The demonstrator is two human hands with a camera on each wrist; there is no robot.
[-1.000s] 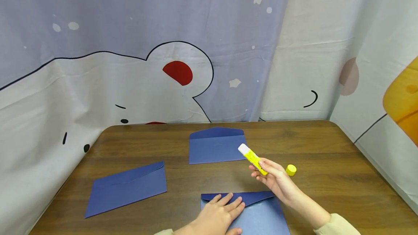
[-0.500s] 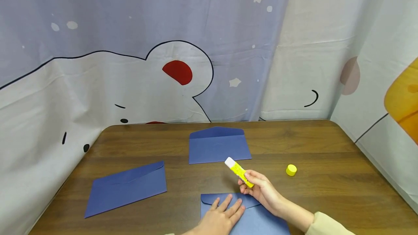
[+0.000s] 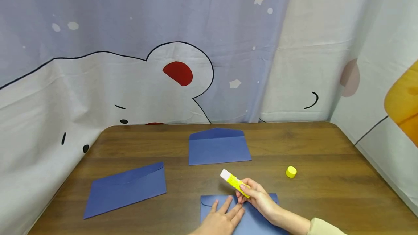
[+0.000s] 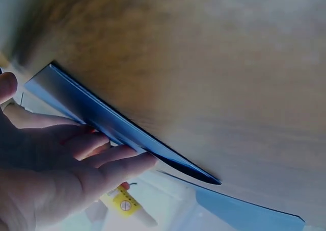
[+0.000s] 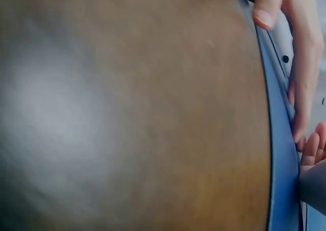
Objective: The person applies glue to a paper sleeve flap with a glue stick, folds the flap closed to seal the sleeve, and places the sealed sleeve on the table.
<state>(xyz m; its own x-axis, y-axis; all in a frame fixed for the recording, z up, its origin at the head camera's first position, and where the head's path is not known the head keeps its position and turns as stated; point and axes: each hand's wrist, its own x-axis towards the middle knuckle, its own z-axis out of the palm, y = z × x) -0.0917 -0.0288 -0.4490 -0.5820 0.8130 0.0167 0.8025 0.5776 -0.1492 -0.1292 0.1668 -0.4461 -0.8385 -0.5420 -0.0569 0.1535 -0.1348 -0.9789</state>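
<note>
At the table's front lies a blue envelope (image 3: pixel 256 224), its flap folded down along the far edge. My left hand (image 3: pixel 222 218) rests on it with fingers spread straight over the flap; in the left wrist view that hand (image 4: pixel 66 164) lies along the envelope (image 4: pixel 97 111). Just right of it, my right hand (image 3: pixel 261 202) grips a yellow glue stick (image 3: pixel 235 183), uncapped, its white end pointing up and left. The glue stick (image 4: pixel 125 203) also shows below the left fingers in the left wrist view. In the right wrist view only part of my right hand (image 5: pixel 316 154) appears.
A second blue envelope (image 3: pixel 219 151) lies at the back middle with its flap raised. Another envelope (image 3: pixel 125 189), flap down, lies slanted on the left. The yellow cap (image 3: pixel 291 172) stands on the wooden table (image 3: pixel 326 155) at right. A printed curtain (image 3: pixel 228 46) hangs behind.
My right hand has moved left and toward me with the glue stick, coming in over the front envelope. The flap now lies flatter under my left hand, which stays about in place.
</note>
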